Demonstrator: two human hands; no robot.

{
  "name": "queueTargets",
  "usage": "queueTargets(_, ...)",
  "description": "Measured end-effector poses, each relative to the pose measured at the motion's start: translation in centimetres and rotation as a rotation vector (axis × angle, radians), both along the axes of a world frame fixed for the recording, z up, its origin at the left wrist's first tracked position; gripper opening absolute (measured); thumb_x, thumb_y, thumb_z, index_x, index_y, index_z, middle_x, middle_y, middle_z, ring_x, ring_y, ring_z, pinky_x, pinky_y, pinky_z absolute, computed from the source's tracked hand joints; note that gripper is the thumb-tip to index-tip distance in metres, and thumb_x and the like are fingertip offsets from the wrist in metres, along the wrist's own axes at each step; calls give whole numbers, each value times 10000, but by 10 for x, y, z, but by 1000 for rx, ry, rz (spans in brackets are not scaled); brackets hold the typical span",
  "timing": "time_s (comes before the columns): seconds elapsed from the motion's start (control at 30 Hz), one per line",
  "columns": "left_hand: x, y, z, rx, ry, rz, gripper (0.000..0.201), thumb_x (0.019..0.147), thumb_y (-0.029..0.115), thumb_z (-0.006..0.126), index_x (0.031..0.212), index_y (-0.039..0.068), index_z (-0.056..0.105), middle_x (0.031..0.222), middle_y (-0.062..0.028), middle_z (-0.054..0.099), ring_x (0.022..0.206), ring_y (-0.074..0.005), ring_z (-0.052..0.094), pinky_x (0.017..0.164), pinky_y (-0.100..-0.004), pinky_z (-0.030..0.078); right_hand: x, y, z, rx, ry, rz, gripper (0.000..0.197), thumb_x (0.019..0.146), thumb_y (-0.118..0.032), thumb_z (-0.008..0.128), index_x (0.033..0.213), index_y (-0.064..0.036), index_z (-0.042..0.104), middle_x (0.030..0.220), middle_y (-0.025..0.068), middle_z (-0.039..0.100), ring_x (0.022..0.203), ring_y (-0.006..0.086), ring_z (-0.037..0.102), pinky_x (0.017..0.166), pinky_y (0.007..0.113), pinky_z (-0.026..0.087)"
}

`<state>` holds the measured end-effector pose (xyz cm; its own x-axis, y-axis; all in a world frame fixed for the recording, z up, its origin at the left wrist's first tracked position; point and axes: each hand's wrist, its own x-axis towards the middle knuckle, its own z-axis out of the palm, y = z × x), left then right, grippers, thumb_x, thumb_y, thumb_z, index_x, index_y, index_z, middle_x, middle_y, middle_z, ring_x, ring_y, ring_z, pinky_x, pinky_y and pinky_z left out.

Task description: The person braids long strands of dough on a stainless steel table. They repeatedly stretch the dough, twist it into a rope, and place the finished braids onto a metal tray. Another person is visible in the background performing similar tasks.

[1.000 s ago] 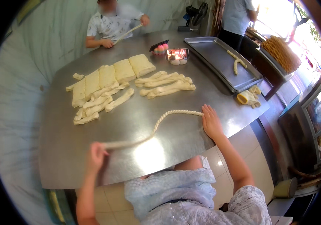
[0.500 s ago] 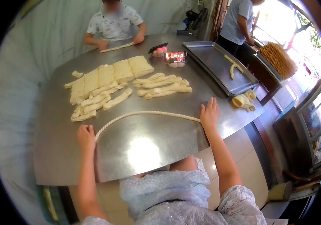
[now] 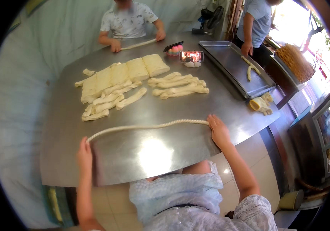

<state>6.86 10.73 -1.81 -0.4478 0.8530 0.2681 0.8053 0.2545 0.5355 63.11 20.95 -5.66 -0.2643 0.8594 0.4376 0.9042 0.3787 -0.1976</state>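
A long twisted dough rope (image 3: 145, 126) stretches in a shallow wave across the near part of the metal table (image 3: 63, 154). My left hand (image 3: 84, 153) has its fingers closed at the rope's left end, by the table's front left. At the right end my right hand (image 3: 219, 131) holds the rope, its fingers close together and the tip hidden under them. Beyond the rope lie several untwisted dough strips (image 3: 113, 101) at the left and another group of strips (image 3: 180, 87) in the middle. A thick scored slab of dough (image 3: 120, 73) sits behind them.
A large metal tray (image 3: 230, 57) at the far right carries a small twisted dough piece (image 3: 250, 69). Gloves (image 3: 261, 104) lie beside it. A phone (image 3: 191, 56) leans on a stand. Across the table a person (image 3: 130, 23) handles another dough rope; a second person stands beyond the tray.
The rope has gone from one high arch to a flatter wave. My right hand, flat before, now has its fingers drawn in at the rope's end. The view has shifted slightly.
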Motion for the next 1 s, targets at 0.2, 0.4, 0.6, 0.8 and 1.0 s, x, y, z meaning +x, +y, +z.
queueTargets(0.2, 14, -6, -47, 160, 367, -74, 358, 1028, 274, 564, 1214, -21, 643, 1130, -214, 698, 1035, -372, 671, 898, -430, 522, -31, -75, -34, 1, -97, -33, 421, 984, -163, 532, 1372, 1, 547, 1464, 202, 524, 1355, 389, 494, 1146, 557, 354)
queueTargets(0.4, -53, 68, -48, -15, 318, 161, 429, 1039, 355, 488, 1165, -20, 652, 1275, -197, 639, 1152, -378, 597, 972, -469, 474, 12, 76, -43, 206, -88, -568, 570, 974, -295, 580, 1453, -11, 462, 1434, 199, 514, 1325, 374, 480, 1109, 580, 334)
queueTargets(0.6, 79, -30, -52, -91, 388, -174, 497, 985, 206, 547, 1406, -50, 482, 1537, -276, 408, 1451, -424, 342, 1187, -546, 272, 12, 27, -29, 89, 22, -158, 298, 930, -143, 629, 1211, -43, 634, 1057, 127, 633, 1006, 327, 594, 852, 441, 492)
queueTargets(0.8, 51, -150, -26, -167, -210, -302, 235, 976, 109, 625, 1167, 5, 536, 1317, -217, 633, 1162, -350, 652, 926, -456, 548, 3, -31, 15, -81, 262, 257, 213, 954, -95, 624, 1159, -36, 616, 967, 118, 660, 890, 279, 626, 768, 383, 528)
queueTargets(1.0, 2, -106, -40, 385, -1290, 124, 283, 1028, 177, 601, 1275, 68, 518, 973, -33, 652, 709, -45, 555, 554, -185, 438, -45, -25, 8, -680, 1542, 148, 306, 1018, -102, 571, 1317, -48, 539, 1038, 118, 669, 884, 204, 645, 732, 333, 540)
